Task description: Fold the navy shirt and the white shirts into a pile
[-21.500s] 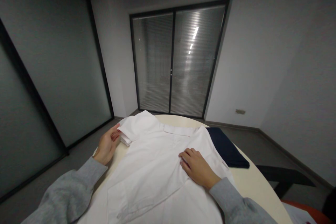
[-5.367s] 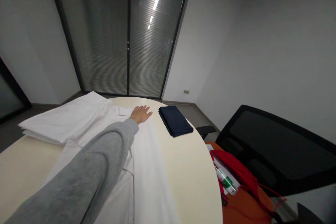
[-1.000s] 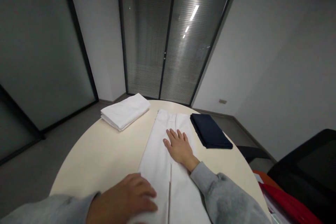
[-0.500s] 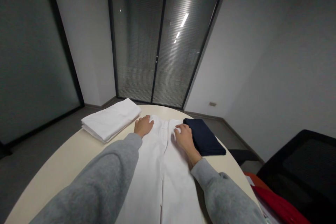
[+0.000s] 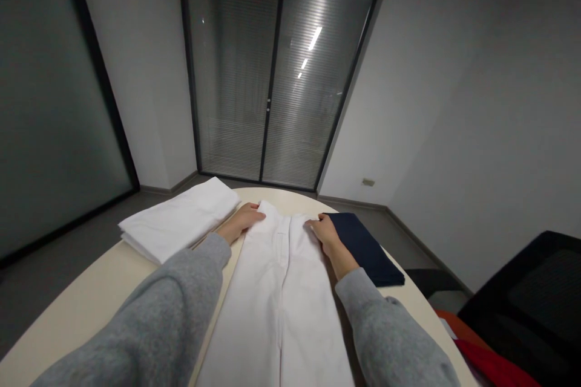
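Note:
White trousers [image 5: 261, 290] lie lengthwise on the round cream table [image 5: 68, 308], the waist at the far end and the legs running toward me. A fly seam shows below the waistband. My left hand [image 5: 242, 221] is closed on the far left corner of the waist, thumb on top and the other fingers partly hidden by the edge. At the far right corner, my right hand [image 5: 325, 233] pinches the waist with its thumb and fingertips. Both sleeves are grey.
Folded white cloth [image 5: 181, 214] lies at the left on the table. A folded navy cloth [image 5: 365, 248] sits close beside my right hand. Past the table's right edge are a black chair [image 5: 531, 302] and something red [image 5: 492, 363]. A glass door [image 5: 272, 72] stands beyond.
Both hands have gone from resting on the waist area to gripping its two corners. My left hand shifted outward, and the trousers' top looks spread wider and flatter. The view moved slightly.

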Action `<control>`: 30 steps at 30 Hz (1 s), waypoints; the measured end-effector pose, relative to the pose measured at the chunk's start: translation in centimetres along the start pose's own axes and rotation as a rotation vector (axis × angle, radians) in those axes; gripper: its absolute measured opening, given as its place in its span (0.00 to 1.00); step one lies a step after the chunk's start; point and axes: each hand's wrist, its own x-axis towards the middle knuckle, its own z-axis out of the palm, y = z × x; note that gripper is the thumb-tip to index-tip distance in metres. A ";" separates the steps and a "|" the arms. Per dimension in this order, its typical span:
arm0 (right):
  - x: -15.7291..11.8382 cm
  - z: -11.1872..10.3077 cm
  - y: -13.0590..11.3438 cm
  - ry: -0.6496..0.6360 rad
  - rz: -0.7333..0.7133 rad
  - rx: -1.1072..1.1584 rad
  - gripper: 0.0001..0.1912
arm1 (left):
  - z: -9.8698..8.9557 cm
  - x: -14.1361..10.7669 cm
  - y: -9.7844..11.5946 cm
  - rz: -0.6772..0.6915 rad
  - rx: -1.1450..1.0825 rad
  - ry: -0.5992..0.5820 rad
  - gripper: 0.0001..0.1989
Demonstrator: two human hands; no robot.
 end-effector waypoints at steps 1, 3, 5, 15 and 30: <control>0.1 -0.2 -0.1 -0.030 0.031 0.020 0.18 | 0.0 -0.1 0.2 0.001 -0.061 -0.026 0.24; 0.2 -0.6 -0.6 -0.103 0.064 0.049 0.17 | -0.1 -0.5 0.6 0.014 -0.171 -0.101 0.25; 0.0 -1.1 -1.1 -0.172 0.079 0.087 0.15 | -0.2 -0.9 1.2 0.026 -0.253 -0.184 0.23; -0.8 -2.3 -4.2 -0.140 -0.249 0.203 0.23 | 0.0 -1.2 3.1 0.107 -0.408 -0.132 0.20; -13.9 -8.6 -4.5 -0.187 -0.757 -0.376 0.09 | -4.1 -12.5 6.2 0.528 0.276 -0.162 0.16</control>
